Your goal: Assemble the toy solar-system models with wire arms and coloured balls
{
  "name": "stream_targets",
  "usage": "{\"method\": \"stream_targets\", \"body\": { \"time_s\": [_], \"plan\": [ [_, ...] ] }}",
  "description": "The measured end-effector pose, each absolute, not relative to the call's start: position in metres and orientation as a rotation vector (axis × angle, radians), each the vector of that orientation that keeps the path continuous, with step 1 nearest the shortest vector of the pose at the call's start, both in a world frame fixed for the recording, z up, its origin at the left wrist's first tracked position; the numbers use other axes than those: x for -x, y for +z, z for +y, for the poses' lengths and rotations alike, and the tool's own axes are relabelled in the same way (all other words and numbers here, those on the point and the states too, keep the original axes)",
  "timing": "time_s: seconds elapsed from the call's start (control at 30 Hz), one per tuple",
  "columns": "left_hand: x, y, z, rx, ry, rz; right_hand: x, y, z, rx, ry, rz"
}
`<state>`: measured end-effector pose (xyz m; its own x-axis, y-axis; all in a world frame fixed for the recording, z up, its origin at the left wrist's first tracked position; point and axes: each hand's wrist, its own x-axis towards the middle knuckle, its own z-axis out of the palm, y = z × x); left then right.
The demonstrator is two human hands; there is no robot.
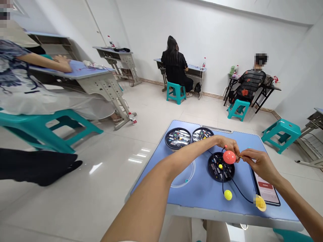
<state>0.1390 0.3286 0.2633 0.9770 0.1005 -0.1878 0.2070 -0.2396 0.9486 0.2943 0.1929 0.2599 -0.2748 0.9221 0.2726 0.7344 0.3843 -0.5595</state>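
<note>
My left hand (230,145) reaches over a black disc (217,173) with printed labels, its fingers closed around a black cord close to a glossy red ball (229,157). Between the fingertips of my right hand (262,164) is a small yellow bead (241,157), almost touching the left fingers. Black cords (239,190) trail over the disc and the desk. A bright yellow ball (228,195) and a yellow cup-shaped piece (260,203) lie nearer to me. My fingers partly hide the pinched cord.
Two more black discs, one at the left (178,138) and one partly behind my arm (202,133), sit at the desk's far edge. A clear tubing ring (193,174) lies left; a phone (266,190) lies right. Several people sit at other desks; a teal stool (281,131) stands right.
</note>
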Motion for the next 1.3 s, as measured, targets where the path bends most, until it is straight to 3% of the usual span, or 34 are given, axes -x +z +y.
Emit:
{"method": "stream_targets", "body": {
  "time_s": [0.37, 0.7, 1.0, 1.3],
  "plan": [
    [0.001, 0.276, 0.227, -1.61, 0.738, 0.463, -0.295, 0.262, 0.194, 1.338, -0.175, -2.613],
    [0.002, 0.322, 0.205, -1.562, 0.682, 0.457, -0.295, 0.26, 0.196, 1.42, -0.432, -2.712],
    [-0.01, 0.309, 0.222, -1.606, 0.726, 0.429, -0.295, 0.269, 0.193, 1.42, -0.376, -2.637],
    [-0.126, 0.287, 0.328, -1.734, 0.097, 0.326, -0.271, 0.319, 0.142, 1.239, -0.471, -2.244]
  ]
}}
